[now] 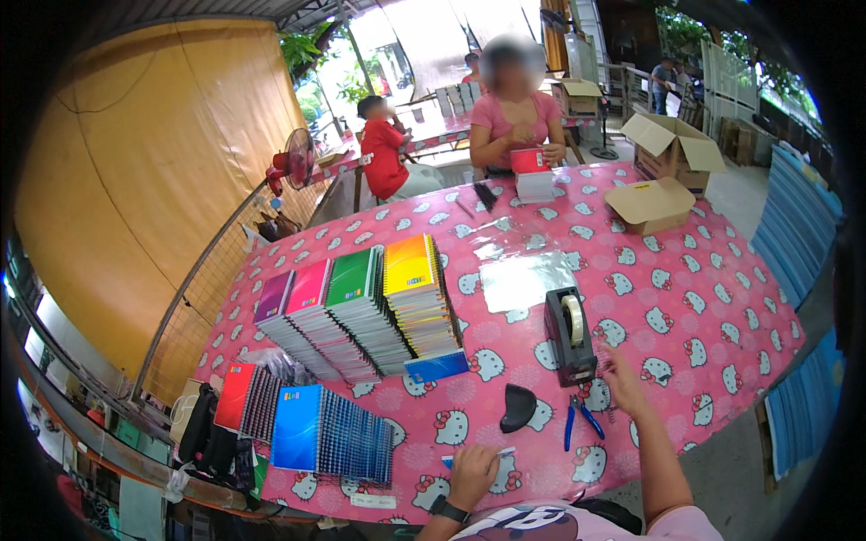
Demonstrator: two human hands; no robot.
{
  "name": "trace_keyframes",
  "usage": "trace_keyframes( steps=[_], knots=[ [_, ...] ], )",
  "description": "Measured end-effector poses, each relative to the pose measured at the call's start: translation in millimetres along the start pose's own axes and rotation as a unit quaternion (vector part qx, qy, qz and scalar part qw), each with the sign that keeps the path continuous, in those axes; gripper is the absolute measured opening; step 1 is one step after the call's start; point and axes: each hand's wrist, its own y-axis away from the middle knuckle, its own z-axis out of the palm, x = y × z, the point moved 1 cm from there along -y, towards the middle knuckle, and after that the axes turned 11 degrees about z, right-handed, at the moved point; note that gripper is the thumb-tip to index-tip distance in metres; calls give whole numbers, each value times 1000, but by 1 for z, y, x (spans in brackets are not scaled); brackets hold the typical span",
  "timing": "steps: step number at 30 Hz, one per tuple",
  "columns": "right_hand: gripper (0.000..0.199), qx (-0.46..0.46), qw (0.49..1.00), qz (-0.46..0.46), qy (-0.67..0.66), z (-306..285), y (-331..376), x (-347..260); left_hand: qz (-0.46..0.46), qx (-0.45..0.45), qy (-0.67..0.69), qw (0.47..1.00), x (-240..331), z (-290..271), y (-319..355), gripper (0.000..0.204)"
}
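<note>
My left hand [473,474] is low on the table near its front edge, fingers curled down over a narrow blue-and-white piece that mostly hides under it. To the right, my right hand [621,380] reaches beside the black tape dispenser [559,361], which carries a roll of clear tape [572,320]. Its fingers are bent together; whatever they pinch is too small to make out. Blue-handled pliers [583,423] lie below the dispenser. Between my hands and the notebooks rests a black half-moon-shaped piece [518,408].
Stacks of spiral notebooks in purple, pink, green [350,276] and yellow [409,264] stand left of centre, with red [236,397] and blue [298,427] ones nearer. Clear plastic sheets [523,281] lie mid-table. Opposite, a person handles a red-covered notebook [529,160] beside cardboard boxes [672,149].
</note>
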Motion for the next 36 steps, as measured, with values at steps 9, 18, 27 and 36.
trace_keyframes(
  steps=[9,18,27,36],
  knots=[
    [36,-373,918,-111,82,111,54,-10,3,-15,22,1000,2,2,-2,17],
    [20,-398,899,-157,90,116,60,-25,-11,-17,33,999,7,-1,4,18],
    [16,-429,902,-2,53,115,61,-7,-3,-9,18,1000,4,-1,3,17],
    [28,-382,908,-85,153,116,72,-22,-10,-16,23,1000,2,2,5,19]
  ],
)
